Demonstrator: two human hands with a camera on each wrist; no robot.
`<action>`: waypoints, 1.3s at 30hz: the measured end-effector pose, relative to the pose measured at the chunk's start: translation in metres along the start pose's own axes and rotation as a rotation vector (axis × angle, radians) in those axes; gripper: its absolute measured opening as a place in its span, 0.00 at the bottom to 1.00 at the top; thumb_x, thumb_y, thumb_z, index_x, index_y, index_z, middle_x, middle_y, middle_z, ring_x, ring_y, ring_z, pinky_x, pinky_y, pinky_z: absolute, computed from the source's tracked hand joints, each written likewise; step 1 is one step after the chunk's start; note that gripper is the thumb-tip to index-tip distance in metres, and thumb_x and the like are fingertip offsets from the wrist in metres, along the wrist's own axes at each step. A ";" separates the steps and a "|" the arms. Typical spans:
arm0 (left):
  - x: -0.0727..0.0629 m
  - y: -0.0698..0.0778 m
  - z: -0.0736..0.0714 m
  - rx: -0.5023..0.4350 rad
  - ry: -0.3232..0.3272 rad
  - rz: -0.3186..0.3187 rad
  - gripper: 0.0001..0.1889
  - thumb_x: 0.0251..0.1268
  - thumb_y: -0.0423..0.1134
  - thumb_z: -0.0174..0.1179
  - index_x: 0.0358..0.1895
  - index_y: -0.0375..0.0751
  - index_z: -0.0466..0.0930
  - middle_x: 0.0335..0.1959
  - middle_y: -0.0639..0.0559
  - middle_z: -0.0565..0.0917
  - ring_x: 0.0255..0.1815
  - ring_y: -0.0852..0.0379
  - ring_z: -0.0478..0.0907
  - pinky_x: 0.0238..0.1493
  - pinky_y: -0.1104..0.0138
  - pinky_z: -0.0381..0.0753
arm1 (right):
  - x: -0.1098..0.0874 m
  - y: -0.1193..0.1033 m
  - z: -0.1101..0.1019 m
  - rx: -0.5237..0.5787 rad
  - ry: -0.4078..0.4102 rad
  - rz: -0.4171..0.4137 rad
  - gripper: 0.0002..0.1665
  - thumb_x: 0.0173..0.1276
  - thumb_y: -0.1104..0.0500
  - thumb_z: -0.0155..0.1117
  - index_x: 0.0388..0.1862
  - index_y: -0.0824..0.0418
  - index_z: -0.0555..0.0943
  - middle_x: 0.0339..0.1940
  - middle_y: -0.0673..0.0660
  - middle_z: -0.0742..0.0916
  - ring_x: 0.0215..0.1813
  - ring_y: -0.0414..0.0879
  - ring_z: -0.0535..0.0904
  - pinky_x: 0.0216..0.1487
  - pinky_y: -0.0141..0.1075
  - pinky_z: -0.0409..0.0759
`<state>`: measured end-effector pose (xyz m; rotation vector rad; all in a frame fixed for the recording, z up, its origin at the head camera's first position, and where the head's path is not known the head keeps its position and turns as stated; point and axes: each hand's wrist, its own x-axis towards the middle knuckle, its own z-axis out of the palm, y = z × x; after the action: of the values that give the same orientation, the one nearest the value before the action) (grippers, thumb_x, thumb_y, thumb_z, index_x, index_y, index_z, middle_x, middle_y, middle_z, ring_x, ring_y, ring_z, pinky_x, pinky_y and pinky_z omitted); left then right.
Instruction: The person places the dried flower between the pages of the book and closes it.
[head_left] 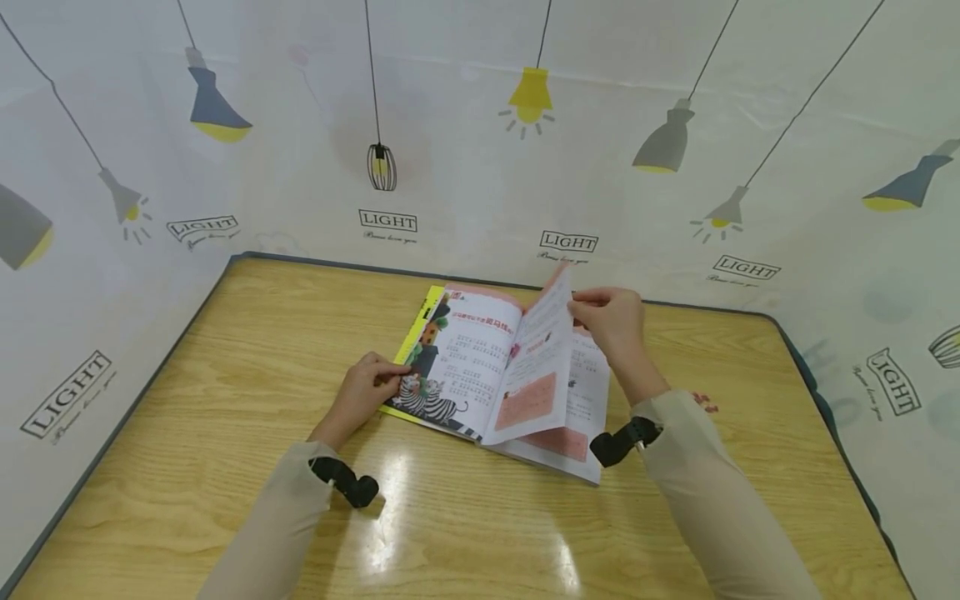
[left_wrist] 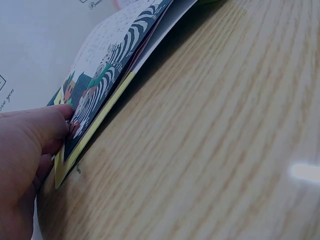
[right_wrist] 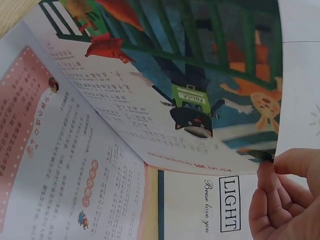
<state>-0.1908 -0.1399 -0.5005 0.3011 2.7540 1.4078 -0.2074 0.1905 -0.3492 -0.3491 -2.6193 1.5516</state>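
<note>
An open picture book (head_left: 472, 350) with zebras on its left page lies on the wooden table. My left hand (head_left: 366, 387) holds the book's left edge, thumb on the page and fingers at the yellow cover, as the left wrist view shows. With thumb and fingertips my right hand (head_left: 617, 323) pinches the outer edge of a raised page (head_left: 536, 358). That page stands up from the spine, partly covering the right page (head_left: 588, 392) below. In the right wrist view, the raised page (right_wrist: 195, 90) bears a colourful drawing of a cat in a police vest.
A wooden table (head_left: 247, 375) carries the book. Behind it hangs a white cloth (head_left: 465, 167) printed with lamps and the word LIGHT. A small red thing (head_left: 705, 402) lies by the right sleeve. Black wrist cameras (head_left: 348, 483) sit on both wrists.
</note>
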 end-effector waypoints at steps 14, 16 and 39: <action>0.001 0.004 -0.003 0.039 -0.038 0.020 0.12 0.59 0.29 0.57 0.46 0.37 0.83 0.32 0.48 0.72 0.33 0.55 0.68 0.35 0.64 0.70 | 0.002 -0.020 0.018 0.051 -0.001 -0.034 0.14 0.58 0.64 0.64 0.42 0.70 0.83 0.35 0.65 0.85 0.33 0.51 0.83 0.37 0.38 0.79; 0.002 0.007 -0.004 0.063 -0.049 0.044 0.12 0.58 0.29 0.58 0.46 0.36 0.83 0.31 0.49 0.72 0.32 0.55 0.67 0.34 0.64 0.70 | 0.002 -0.022 0.021 0.060 -0.012 -0.035 0.14 0.59 0.64 0.63 0.43 0.70 0.82 0.36 0.65 0.85 0.34 0.52 0.82 0.38 0.40 0.79; 0.015 0.126 -0.014 0.025 0.005 0.380 0.09 0.59 0.30 0.59 0.41 0.37 0.84 0.30 0.51 0.78 0.31 0.58 0.74 0.32 0.68 0.75 | 0.005 -0.033 0.040 0.135 0.002 0.024 0.12 0.58 0.64 0.65 0.41 0.68 0.83 0.36 0.62 0.85 0.31 0.47 0.82 0.39 0.37 0.79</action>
<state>-0.1881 -0.0768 -0.3899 0.8616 2.8254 1.4402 -0.2247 0.1416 -0.3398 -0.3727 -2.5004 1.7226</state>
